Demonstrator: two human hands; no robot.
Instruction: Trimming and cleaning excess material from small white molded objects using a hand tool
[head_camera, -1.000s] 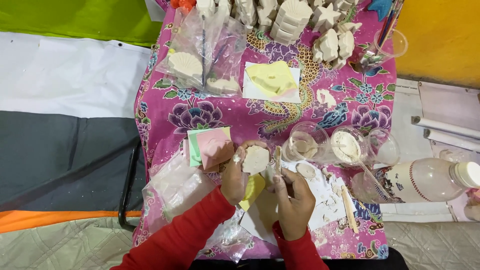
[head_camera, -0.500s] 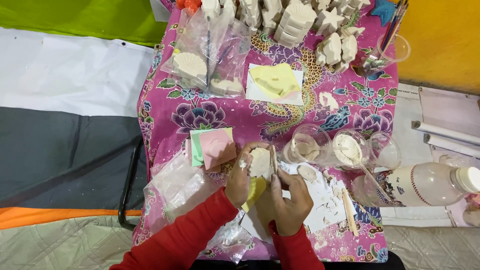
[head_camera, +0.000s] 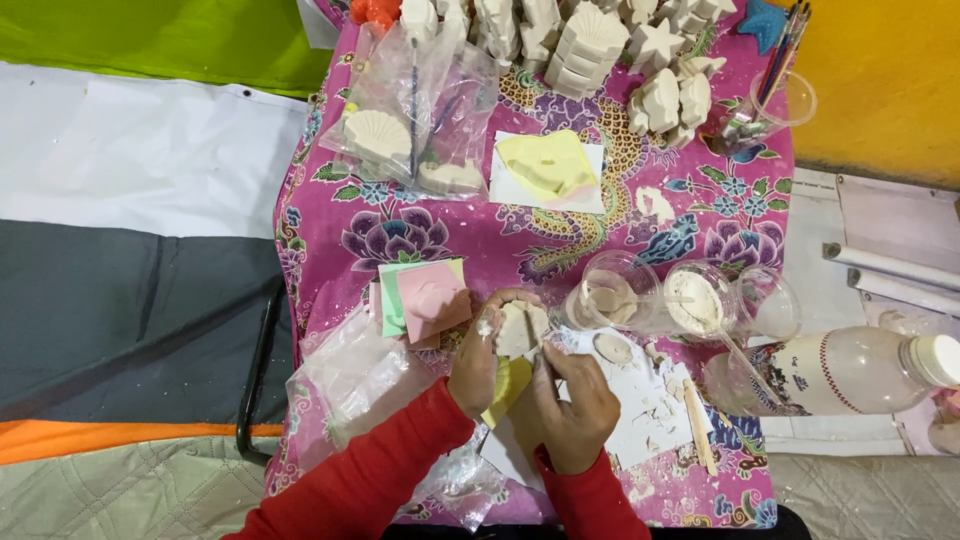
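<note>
- A person in red sleeves sits at a worktop (head_camera: 420, 225) covered in a pink floral cloth, seen from above.
- The left hand (head_camera: 478, 362) cups a small pale plaster cast (head_camera: 521, 329), fingers curled around its left edge and underside, gripping it just above the cloth.
- The right hand (head_camera: 572, 405) sits directly below and to the right of the cast, fingers pinched on a thin scraping tool (head_camera: 535, 352) whose tip touches the cast's lower right edge. What kind of tool it is cannot be told.
- The cast lies up and slightly left of the right hand, so the tool points away from the body toward it. The left hand is the nearer one, already wrapped around it.
- The cast's long axis cannot be told; it looks roughly round.
- A yellow mould (head_camera: 506, 385) lies beneath both hands, partly hidden.
- Just left of the hands are pink and green moulds (head_camera: 425, 300); just right are 3 clear plastic cups (head_camera: 690, 300) with white mix, and a clear bottle (head_camera: 850, 365) lying on its side.
- White plaster chips (head_camera: 650, 415) litter a sheet beside the right hand.
</note>
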